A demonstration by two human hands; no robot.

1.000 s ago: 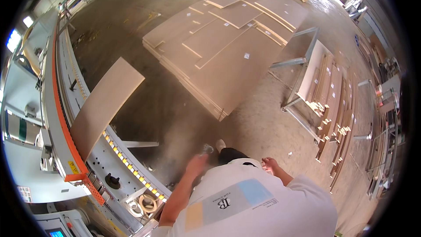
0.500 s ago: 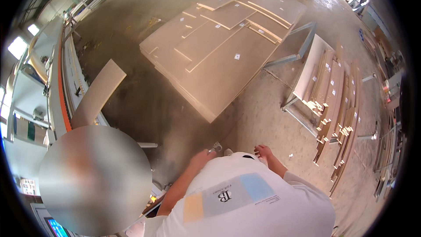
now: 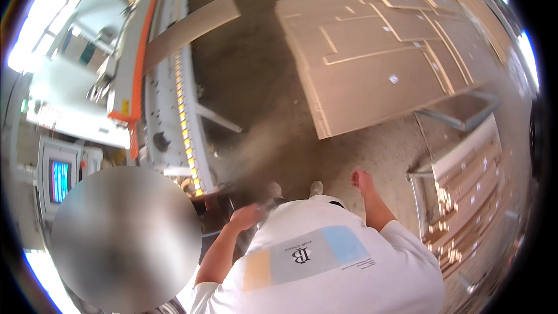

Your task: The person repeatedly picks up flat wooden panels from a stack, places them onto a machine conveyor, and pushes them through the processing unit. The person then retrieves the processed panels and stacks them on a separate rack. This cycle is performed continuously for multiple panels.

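My left hand (image 3: 247, 216) is low beside my white shirt (image 3: 317, 250), its fingers closed round a small silver metal object (image 3: 267, 205) that is smeared by motion. Held out on the other side, my right hand (image 3: 361, 179) has its fingers curled in, and nothing shows in it. Both hands are in the air, apart from any board. Between them, my shoes (image 3: 316, 188) stand on the concrete floor.
A long machine bed (image 3: 168, 104) with an orange rail and a lit screen (image 3: 60, 181) runs along the left. One brown board (image 3: 192, 29) sticks out from it. A broad stack of panels (image 3: 372, 96) lies ahead right. Cut strips (image 3: 465, 192) rest on a metal rack at right.
My view has turned left, so the machine and screen come further in and the panels shift right. My right hand has swung outward and forward; my left still holds the silver object.
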